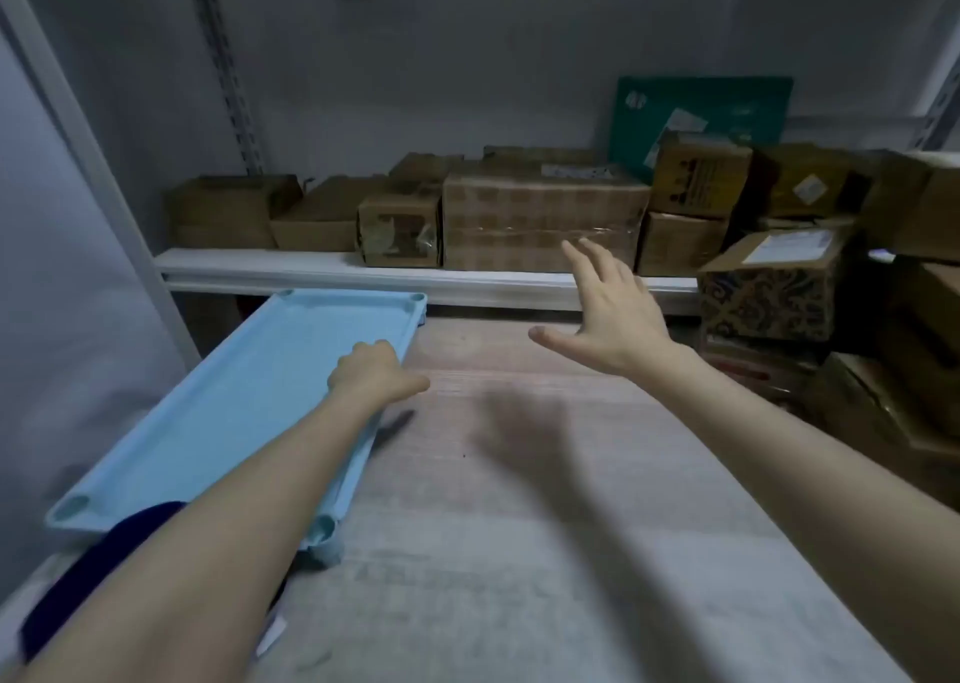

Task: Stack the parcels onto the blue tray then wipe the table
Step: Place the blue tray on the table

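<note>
Right hand (608, 313), fingers spread wide and holding nothing, is reaching past the far edge of the pale wood-grain table (519, 526) towards the tape-wrapped brown cardboard parcel (540, 220) on the white shelf ledge (311, 265). Left hand (371, 373) is gripping the right rim of the light-blue plastic tray (234, 396), which is lying bare along the table's left edge. Stacking seems to be only beginning; lifting that wide parcel will probably need both hands.

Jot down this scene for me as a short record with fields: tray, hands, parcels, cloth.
tray: light blue plastic tray on pale wood-grain table, no parcels on it
left hand: grips the tray's right rim
right hand: open, fingers spread, raised toward the shelf
parcels: brown cardboard parcels lined up on white shelf
cloth: dark blue cloth by the tray's near end
</note>
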A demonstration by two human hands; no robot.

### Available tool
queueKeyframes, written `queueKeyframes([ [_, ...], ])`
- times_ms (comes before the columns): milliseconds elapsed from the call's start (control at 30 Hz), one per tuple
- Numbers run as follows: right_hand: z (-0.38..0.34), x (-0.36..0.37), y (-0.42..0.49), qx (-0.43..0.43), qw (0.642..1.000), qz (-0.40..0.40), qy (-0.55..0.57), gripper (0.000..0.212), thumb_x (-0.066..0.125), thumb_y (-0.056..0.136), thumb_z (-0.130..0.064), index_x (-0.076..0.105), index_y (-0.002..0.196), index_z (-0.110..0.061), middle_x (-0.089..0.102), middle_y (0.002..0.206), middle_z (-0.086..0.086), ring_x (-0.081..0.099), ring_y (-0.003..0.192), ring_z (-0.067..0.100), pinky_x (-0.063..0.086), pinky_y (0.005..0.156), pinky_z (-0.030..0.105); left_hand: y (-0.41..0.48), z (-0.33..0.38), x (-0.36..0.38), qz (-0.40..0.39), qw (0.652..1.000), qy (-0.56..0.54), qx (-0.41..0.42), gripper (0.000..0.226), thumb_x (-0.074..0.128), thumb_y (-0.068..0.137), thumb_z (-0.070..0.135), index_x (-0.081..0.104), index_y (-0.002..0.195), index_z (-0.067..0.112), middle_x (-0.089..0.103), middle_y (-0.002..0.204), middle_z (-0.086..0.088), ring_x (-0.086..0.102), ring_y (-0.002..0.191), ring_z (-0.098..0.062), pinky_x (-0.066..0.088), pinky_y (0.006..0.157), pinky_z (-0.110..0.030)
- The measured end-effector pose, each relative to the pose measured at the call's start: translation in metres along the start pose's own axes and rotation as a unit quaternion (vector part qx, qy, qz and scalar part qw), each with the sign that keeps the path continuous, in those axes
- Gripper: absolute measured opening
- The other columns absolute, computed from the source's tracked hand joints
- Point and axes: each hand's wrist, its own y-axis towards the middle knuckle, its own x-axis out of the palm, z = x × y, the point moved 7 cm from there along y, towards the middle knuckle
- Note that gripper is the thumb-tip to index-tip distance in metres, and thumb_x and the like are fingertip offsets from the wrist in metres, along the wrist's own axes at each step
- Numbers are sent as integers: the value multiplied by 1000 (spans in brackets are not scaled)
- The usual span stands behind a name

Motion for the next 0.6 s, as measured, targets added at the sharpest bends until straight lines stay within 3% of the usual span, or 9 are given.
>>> queueKeyframes([
  [100, -6, 18, -15, -12, 999, -38, -5, 96, 59, 79, -63, 12, 153, -23, 12, 160, 3, 22, 144, 26, 31, 112, 46, -8, -6, 9, -8, 999, 46, -23, 33, 61, 71, 36, 58, 96, 14, 57, 105, -6, 54, 98, -26, 45, 67, -29],
  [233, -6, 39, -29, -22, 998, -65, 5, 88, 63, 80, -53, 20, 149, -22, 18, 157, 4, 28, 140, 26, 37, 105, 42, -6, 2, 12, 29, 994, 98, -26, 30, 56, 80, 15, 61, 109, 11, 55, 116, -10, 51, 108, -27, 49, 79, -33],
  [433, 3, 62, -33, -19, 991, -120, 56, 81, 66, 83, -40, 24, 148, -19, 11, 157, 9, 30, 139, 28, 42, 102, 45, -5, 11, 8, 62, 988, 142, -5, 32, 55, 86, 7, 58, 117, 10, 53, 119, -11, 50, 111, -26, 45, 76, -32],
  [600, 8, 58, -37, -8, 991, -114, 77, 75, 65, 84, -34, 27, 147, -17, 15, 154, 11, 30, 138, 29, 44, 99, 47, -22, 32, -14, 100, 985, 138, 23, 29, 56, 88, 8, 59, 117, 8, 53, 117, -11, 53, 106, -28, 44, 72, -33],
])
